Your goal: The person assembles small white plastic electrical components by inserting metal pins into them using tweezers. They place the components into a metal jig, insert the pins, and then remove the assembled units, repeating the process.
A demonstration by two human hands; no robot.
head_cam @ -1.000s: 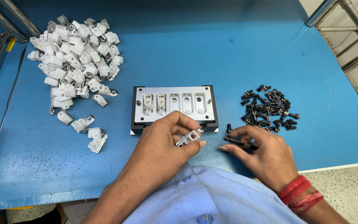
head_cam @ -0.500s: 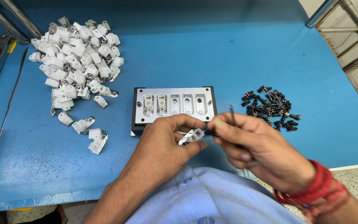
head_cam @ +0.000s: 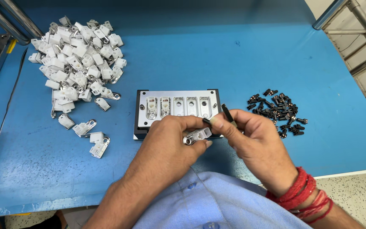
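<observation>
Right now our left hand (head_cam: 172, 142) pinches a white plastic clip with a metal eyelet (head_cam: 196, 135) between thumb and fingers, while our right hand (head_cam: 255, 144) grips a small black pin (head_cam: 227, 113) in closed fingertips just beside it. We judge it best to keep the clip steady and line the pin squarely before pressing. Just beyond our hands, the metal fixture block (head_cam: 178, 109) on the blue table (head_cam: 217, 55) holds clips in its two left pockets; the other three look unfilled.

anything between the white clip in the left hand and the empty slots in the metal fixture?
Nothing visible. The left hand holds the white clip at the near edge of the metal fixture; its three right-hand slots look empty and uncovered. The right hand, holding a small black part, sits just right of them.
</observation>
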